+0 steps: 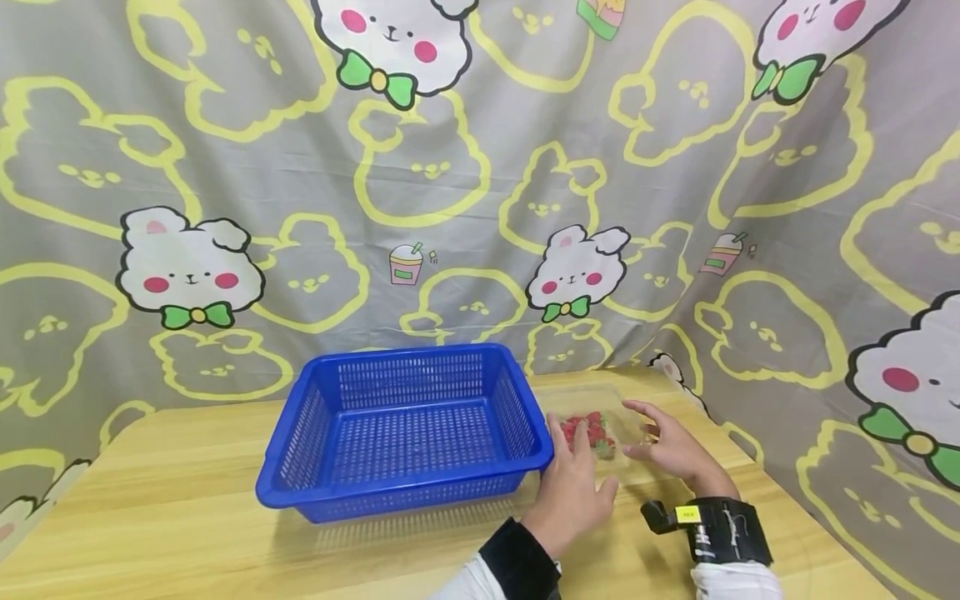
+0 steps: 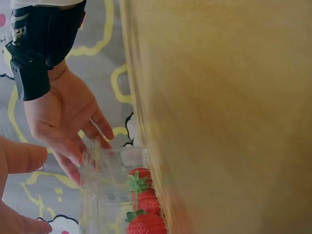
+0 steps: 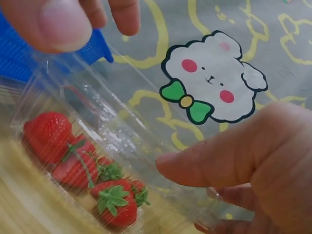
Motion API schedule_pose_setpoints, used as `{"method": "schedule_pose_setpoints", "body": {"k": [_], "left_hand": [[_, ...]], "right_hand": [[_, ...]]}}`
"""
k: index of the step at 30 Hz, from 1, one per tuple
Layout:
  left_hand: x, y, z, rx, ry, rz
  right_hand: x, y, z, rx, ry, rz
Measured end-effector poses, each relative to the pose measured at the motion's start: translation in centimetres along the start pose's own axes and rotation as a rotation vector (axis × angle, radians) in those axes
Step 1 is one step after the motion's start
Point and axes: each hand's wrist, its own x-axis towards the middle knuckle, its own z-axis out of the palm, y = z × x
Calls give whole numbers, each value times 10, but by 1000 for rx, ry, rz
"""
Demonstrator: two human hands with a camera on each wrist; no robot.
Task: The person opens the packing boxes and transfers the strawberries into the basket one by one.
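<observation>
Wooden table (image 1: 187, 500): clear strawberry box (image 1: 596, 429) sits between left hand (image 1: 570, 487) and right hand (image 1: 671, 450), fingers spread, touching its sides.

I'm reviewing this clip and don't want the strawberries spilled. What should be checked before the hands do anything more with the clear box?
1. Left hand at the clear box: ok, fingers at its near-left side.
2. Right hand at the box: ok, fingers spread at its right side.
3. Firm grip by either hand: cannot tell.
4. Strawberries inside the box: ok, lying on its bottom.
5. Lid latched: cannot tell; the clear plastic blurs.
6. Blue basket beside the box: ok, upright on the table.
</observation>
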Motion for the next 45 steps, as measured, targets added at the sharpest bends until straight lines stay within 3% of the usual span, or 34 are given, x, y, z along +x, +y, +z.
{"method": "schedule_pose_setpoints", "body": {"k": [8,13,18,29,36,45], "left_hand": [[1,1,-2,-102,-87,-137],[2,1,-6,-151,-132,-172],[1,0,-10,-117,-174,-156],[9,3,-17,12,-178,-127],[7,2,-13,78,-167,-96],[3,-2,-7,129,-205,-84]], "right_hand": [[4,7,5,9,26,46],[5,4,6,-2,51,50],[6,4,7,-24,61,64],[15,-4,3,-186,164,9],[14,0,6,-191,134,-10],[15,9,15,-228,128,7]]}}
